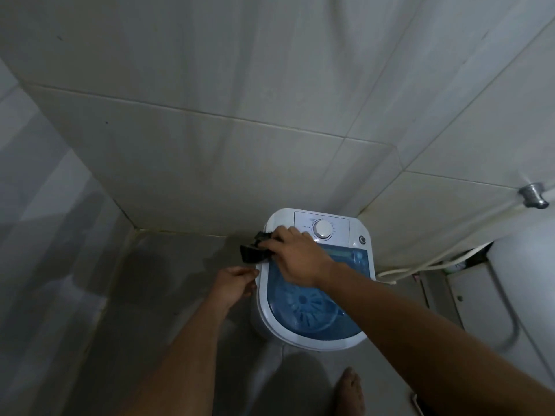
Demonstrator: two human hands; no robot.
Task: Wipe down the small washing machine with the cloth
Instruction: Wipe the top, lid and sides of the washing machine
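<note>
Setting: a dim tiled corner, seen from above, with grey wall tiles [270, 115] filling the far part of the view and a tiled floor [168, 280] below.
Washing machine: the small washing machine [315, 277] stands on the floor near the corner, right of centre; white body, translucent blue lid [318, 307] through which the ribbed pulsator shows.
Controls: a white round dial [322, 229] sits on the far panel of the machine, and a small dark round button [362, 239] lies to its right.
Cloth: the dark cloth [253, 250] is at the machine's far-left top edge, bunched, partly hanging over the side.
Right hand: the right hand [295, 258] reaches across the lid, fingers closed around the cloth and pressing it to the white rim.
Left hand: the left hand [235, 283] is at the machine's left side, just below the cloth, fingers curled with the tips at the rim; whether it pinches anything cannot be told.
Foot: a bare foot [348, 391] rests on the floor at the near edge.
Right side: a metal wall fitting [533, 195] sticks out of the tiles, a pale hose [420, 267] runs along the wall's foot, and a white fixture [522, 295] fills the right edge.
</note>
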